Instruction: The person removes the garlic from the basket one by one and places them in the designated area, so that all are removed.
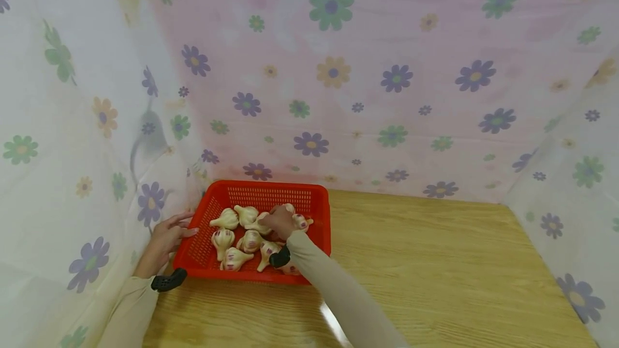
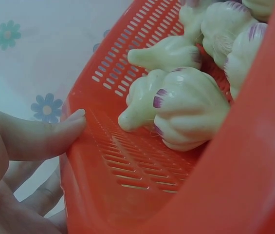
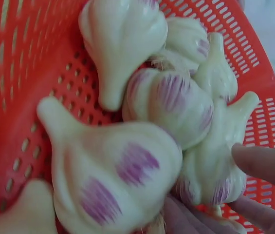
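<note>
A red plastic basket (image 1: 271, 185) sits left of centre in the lower half of the head view, garlic bulbs (image 1: 237, 258) scattered across its floor, between the left hand (image 1: 166, 243) at its left side and the right hand (image 1: 281, 223) reaching inside. The garlic bulb under the right hand (image 3: 215, 165) lies right of centre in the right wrist view, just beside a bulb with purple streaks.

A wood-grain table (image 1: 425, 262) spreads to the right, and a flower-printed cloth (image 1: 367, 42) rises behind and at both sides. The right beige sleeve (image 1: 333, 283) and a black wrist device (image 1: 279, 258) cross the basket's lower right corner, hiding part of the bulbs there (a nuisance from where I stand).

The left hand grips the basket's edge, thumb over the rim and fingers outside the wall. The right hand grasps that one bulb, its digits on either side.
</note>
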Action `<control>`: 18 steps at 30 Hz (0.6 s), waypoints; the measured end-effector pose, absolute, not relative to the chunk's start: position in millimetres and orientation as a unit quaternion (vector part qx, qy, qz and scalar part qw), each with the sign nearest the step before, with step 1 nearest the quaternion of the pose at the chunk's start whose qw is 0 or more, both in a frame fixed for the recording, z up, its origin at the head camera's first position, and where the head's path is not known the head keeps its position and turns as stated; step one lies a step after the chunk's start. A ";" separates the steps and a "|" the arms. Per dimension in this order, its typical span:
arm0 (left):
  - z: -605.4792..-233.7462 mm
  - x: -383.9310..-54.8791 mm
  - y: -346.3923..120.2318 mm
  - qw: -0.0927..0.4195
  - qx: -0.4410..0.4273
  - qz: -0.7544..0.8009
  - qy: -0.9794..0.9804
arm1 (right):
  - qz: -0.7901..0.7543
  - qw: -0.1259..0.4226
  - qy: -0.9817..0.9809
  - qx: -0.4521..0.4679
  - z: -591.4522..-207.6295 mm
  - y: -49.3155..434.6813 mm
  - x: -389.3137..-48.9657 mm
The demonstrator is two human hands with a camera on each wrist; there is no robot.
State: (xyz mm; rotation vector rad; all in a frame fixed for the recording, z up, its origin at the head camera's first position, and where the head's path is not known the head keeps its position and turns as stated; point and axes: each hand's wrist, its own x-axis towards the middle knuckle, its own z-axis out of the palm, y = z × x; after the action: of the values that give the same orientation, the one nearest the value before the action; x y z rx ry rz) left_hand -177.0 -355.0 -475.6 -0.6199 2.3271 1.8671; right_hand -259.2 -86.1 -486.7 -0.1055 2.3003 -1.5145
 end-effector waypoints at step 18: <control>-475.7 -178.2 -354.6 0.038 -0.210 0.620 0.755 | -0.504 0.115 0.854 -0.058 -507.3 -104.5 -263.1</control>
State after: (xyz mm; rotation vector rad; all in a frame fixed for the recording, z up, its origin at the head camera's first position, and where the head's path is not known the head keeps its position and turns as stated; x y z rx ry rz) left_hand -178.2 -354.6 -475.7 -0.6434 2.3176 1.9018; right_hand -263.1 -104.5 -507.3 -0.1694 2.5027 -1.4754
